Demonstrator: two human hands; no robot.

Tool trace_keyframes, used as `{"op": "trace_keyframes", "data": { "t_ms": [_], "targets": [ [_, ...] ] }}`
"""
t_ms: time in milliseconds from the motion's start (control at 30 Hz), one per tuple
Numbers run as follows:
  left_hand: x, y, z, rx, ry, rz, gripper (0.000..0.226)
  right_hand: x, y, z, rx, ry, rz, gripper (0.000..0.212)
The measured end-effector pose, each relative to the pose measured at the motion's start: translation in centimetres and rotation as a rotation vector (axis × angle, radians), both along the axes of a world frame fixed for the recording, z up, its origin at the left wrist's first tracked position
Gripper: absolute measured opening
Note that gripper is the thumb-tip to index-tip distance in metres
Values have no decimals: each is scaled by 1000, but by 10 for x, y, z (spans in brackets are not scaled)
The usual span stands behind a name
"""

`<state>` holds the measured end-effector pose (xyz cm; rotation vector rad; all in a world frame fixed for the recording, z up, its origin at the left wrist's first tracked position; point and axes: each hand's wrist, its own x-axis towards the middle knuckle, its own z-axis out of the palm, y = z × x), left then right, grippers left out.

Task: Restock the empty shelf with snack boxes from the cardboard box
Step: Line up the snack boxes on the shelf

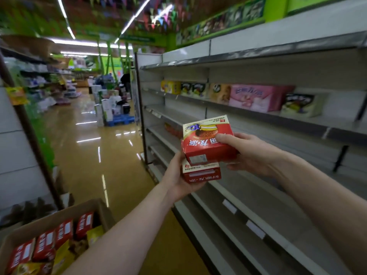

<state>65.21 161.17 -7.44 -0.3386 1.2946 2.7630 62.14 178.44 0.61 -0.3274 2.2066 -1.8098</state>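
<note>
Two red snack boxes are stacked in front of the bare grey shelves [258, 197] on the right. My right hand [248, 155] grips the upper snack box [206, 139], thumb on its printed face. Under it, my left hand [178, 179] holds the lower snack box [200, 172] from below and from the left. The open cardboard box [51, 221] sits at the bottom left, with several more red snack boxes [45, 245] standing in a row inside it. One red pack [172, 130] lies on a shelf behind the held boxes.
A higher shelf carries yellow, pink and white snack packs [256, 97]. The shiny aisle floor [103, 155] runs away on the left, with stacked goods on a blue pallet [119, 119] farther down. Another shelving unit [21, 135] lines the left side.
</note>
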Motion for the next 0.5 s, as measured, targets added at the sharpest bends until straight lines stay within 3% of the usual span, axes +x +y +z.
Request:
{"op": "trace_keyframes", "data": {
  "t_ms": [167,333,500],
  "targets": [
    [-19,76,21,61,24,-121,50,9,60,19,-216,-22,-203,94],
    [-43,142,34,61,135,-237,48,12,108,24,-390,15,-403,57],
    [-62,190,48,-37,130,-367,33,2,150,46,-280,74,-573,54]
  ]
}}
